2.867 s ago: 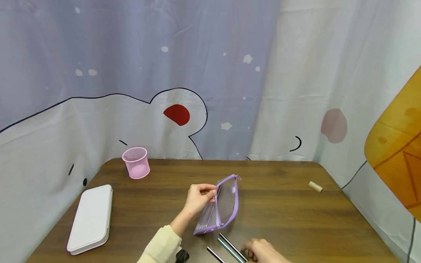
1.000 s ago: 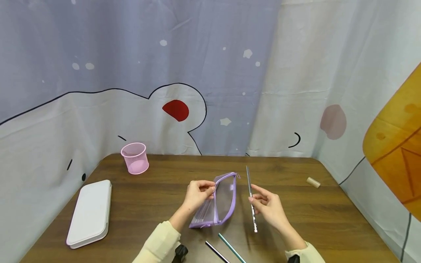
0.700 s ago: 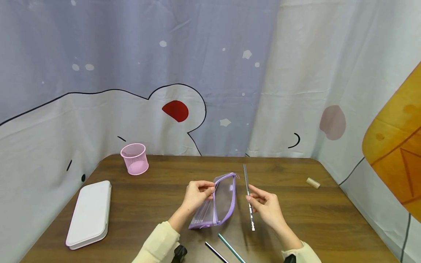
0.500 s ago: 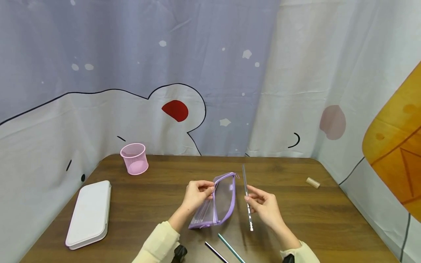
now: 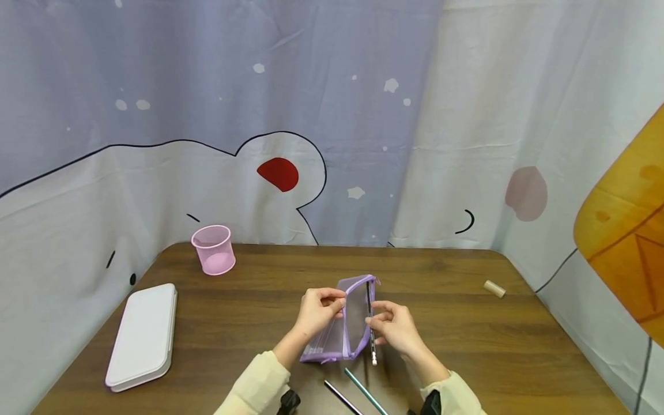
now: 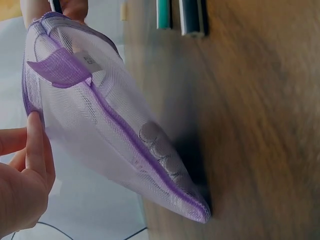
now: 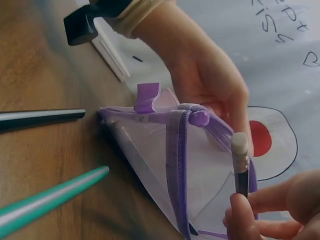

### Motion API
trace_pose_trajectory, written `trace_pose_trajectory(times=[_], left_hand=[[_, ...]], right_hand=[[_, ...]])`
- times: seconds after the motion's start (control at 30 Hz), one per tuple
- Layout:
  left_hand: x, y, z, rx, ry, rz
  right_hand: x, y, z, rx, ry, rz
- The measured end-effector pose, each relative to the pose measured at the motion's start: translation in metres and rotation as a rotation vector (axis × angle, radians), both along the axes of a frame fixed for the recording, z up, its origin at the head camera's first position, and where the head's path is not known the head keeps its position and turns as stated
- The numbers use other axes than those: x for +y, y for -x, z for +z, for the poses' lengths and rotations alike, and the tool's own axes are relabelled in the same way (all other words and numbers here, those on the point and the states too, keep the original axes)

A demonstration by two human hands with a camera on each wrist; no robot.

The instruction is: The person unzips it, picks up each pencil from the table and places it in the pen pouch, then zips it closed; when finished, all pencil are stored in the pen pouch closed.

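My left hand [image 5: 316,314] pinches the open zip edge of a purple-trimmed mesh pencil pouch [image 5: 332,340], holding its mouth apart. My right hand [image 5: 396,328] grips a dark pencil [image 5: 373,349] between thumb and fingers. Its far end overlaps the pouch's mouth in the head view, while the white eraser [image 7: 239,142] points back outward in the right wrist view. Several round grey shapes [image 6: 160,150] show through the mesh low in the pouch. On the table in front of the pouch lie a teal pencil [image 5: 365,392] and a black pencil [image 5: 342,397].
A white flat case [image 5: 142,337] lies at the table's left side. Behind it stands a pink cup [image 5: 214,251]. A small beige cylinder [image 5: 494,289] lies at the right. A printed curtain [image 5: 353,115] hangs behind the wooden table [image 5: 441,276].
My right hand has picked a dark pencil up from the table and carried it left to the pouch's mouth. My left hand keeps its hold on the pouch.
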State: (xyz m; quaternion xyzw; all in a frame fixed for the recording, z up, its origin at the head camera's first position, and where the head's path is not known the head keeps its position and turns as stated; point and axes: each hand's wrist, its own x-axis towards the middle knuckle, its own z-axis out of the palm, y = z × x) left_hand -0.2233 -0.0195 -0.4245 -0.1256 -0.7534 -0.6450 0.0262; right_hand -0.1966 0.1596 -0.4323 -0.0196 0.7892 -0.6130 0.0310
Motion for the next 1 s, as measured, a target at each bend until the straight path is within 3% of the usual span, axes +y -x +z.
trace_pose_trajectory(times=[0.13, 0.3, 0.4, 0.6, 0.8, 0.9, 1.0], left_hand=[[0.003, -0.009, 0.011, -0.022, -0.006, -0.043], [0.006, -0.018, 0.023, -0.046, 0.013, -0.090], [0.006, -0.016, 0.020, -0.058, -0.009, -0.103], [0.004, -0.004, 0.006, -0.065, -0.048, -0.075], [0.000, 0.001, 0.003, -0.038, -0.051, -0.022], [-0.001, 0.000, 0.004, -0.041, -0.065, -0.018], [-0.002, -0.005, 0.012, -0.050, -0.070, -0.024]], right_hand=[[-0.008, 0.008, -0.006, -0.006, 0.012, -0.060], [-0.018, 0.010, -0.010, 0.069, 0.034, -0.023], [-0.024, 0.010, -0.012, 0.108, 0.024, -0.006], [-0.026, 0.010, -0.010, 0.104, -0.121, 0.009], [-0.013, -0.008, 0.000, 0.196, -0.177, 0.011], [-0.001, -0.023, 0.000, 0.273, -0.302, 0.052], [0.013, -0.044, -0.004, 0.355, -0.449, 0.160]])
